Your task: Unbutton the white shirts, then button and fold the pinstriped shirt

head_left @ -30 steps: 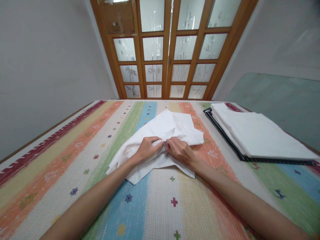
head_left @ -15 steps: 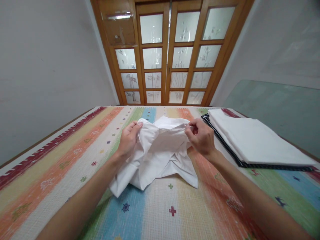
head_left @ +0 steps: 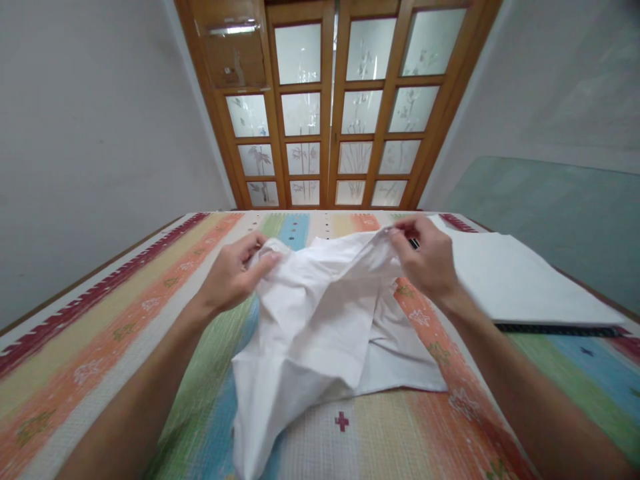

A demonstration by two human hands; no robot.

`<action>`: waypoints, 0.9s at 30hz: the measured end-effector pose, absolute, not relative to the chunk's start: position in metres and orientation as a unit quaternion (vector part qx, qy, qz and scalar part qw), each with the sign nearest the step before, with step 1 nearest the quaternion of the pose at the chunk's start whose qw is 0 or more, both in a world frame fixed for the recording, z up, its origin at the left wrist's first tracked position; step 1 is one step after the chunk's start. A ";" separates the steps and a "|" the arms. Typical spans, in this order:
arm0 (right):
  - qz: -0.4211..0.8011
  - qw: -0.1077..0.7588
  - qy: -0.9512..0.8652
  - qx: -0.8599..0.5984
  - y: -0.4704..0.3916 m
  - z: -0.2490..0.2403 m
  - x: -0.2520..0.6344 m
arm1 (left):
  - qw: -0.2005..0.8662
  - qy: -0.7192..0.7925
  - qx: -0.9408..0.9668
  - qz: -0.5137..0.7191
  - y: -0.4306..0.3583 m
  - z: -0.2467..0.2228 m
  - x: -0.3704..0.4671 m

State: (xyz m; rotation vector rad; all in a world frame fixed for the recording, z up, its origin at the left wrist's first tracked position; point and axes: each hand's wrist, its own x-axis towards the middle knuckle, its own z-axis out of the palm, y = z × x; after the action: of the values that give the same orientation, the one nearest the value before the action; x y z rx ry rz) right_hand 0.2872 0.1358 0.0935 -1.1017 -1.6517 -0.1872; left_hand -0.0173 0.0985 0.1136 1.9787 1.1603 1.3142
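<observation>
Pinching an upper edge of the white cloth (head_left: 320, 300) with the left hand (head_left: 233, 277) and the right hand (head_left: 425, 257), pretty crumpled in between. Drooping down onto the striped tabletop (head_left: 100, 347). Just beyond the right hand, got folded white fabric (head_left: 530, 280) over dark fabric (head_left: 560, 329). Way back, seeing wooden doors (head_left: 340, 107).

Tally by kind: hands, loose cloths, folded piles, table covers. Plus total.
Hands: 2 (left hand, right hand)
Loose cloths: 1 (white cloth, held by both hands)
Folded piles: 1 (folded pile, white on top, dark edge below; layers not countable)
Table covers: 1 (striped cover)
Total: 5
</observation>
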 end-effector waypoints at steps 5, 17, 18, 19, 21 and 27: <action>0.031 0.266 -0.876 -0.402 0.135 0.076 0.283 | 0.187 0.454 0.863 0.121 0.087 0.106 -0.014; -0.018 0.144 -0.860 -0.488 0.123 0.015 0.309 | 0.119 0.476 0.871 0.035 0.071 0.072 -0.012; -0.020 0.136 -0.855 -0.501 0.123 0.014 0.311 | 0.104 0.482 0.869 0.047 0.070 0.074 -0.011; -0.023 0.122 -0.851 -0.510 0.123 0.014 0.312 | 0.090 0.487 0.867 0.061 0.068 0.076 -0.008; -0.043 0.100 -0.850 -0.516 0.122 0.018 0.311 | 0.068 0.498 0.861 0.076 0.066 0.079 0.002; -0.154 0.273 -0.829 -0.463 0.114 0.044 0.290 | -0.021 0.570 0.815 0.103 0.069 0.066 0.064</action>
State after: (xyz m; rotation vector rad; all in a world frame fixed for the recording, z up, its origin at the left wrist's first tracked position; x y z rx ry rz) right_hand 0.2895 0.1139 0.0438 -1.2453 -2.2318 -0.4157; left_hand 0.0644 0.0691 0.0656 2.5958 1.8147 0.3283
